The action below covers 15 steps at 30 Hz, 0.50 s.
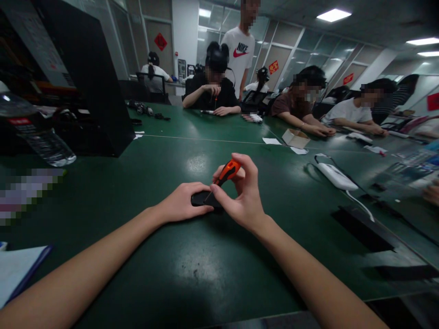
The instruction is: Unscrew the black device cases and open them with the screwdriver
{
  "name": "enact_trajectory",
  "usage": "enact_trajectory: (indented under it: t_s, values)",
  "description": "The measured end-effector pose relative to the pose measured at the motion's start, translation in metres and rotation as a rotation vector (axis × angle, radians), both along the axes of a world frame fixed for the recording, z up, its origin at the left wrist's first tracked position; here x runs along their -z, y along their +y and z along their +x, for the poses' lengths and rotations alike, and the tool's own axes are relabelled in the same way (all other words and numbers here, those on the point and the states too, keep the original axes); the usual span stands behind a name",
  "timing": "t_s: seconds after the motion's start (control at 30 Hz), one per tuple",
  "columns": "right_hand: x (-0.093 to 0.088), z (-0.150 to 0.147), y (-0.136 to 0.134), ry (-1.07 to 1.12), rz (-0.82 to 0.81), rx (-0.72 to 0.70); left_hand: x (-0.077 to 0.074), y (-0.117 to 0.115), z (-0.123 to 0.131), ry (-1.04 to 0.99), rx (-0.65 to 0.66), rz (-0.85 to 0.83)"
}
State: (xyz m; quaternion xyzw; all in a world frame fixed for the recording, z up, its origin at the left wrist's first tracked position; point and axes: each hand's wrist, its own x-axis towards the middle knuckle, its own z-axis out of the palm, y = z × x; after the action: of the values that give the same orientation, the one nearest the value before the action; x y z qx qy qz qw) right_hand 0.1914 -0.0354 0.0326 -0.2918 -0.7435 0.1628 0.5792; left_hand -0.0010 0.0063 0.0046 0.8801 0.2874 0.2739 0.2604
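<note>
A flat black device with rounded corners lies on the green tabletop; its exact kind does not show. My left hand grips its left end between thumb and fingers. In my right hand is an orange-and-black screwdriver, held tilted by its handle. The thin shaft points down and left, and its tip is at the top face of the black device. Whether the tip sits in a screw is too small to tell. My right hand hides the device's right end.
A plastic bottle and a black cabinet stand left. To the right lie a white power strip with cables and a black flat piece. An open cardboard box is farther back. Several people sit around the table; one person stands behind.
</note>
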Motion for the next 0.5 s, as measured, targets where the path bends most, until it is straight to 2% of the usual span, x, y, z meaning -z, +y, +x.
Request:
enact_trajectory:
  t_s: [0.1,0.2,0.3,0.5]
  values:
    - [-0.0005,0.0045,0.0048,0.011,-0.049,0.054,0.0,-0.001,0.0002,0.006,-0.012,0.024]
    - [-0.0022,0.0057,0.0064,0.042,-0.105,-0.003,0.0009,-0.0012,0.0004,0.008,-0.021,0.036]
    - [-0.003,0.0046,0.0041,0.063,-0.088,-0.053,0.0022,-0.0005,0.0007,0.003,-0.017,0.044]
    - [-0.0021,0.0046,0.0024,0.049,-0.056,-0.025,0.0034,-0.0009,0.0003,0.014,-0.01,0.051]
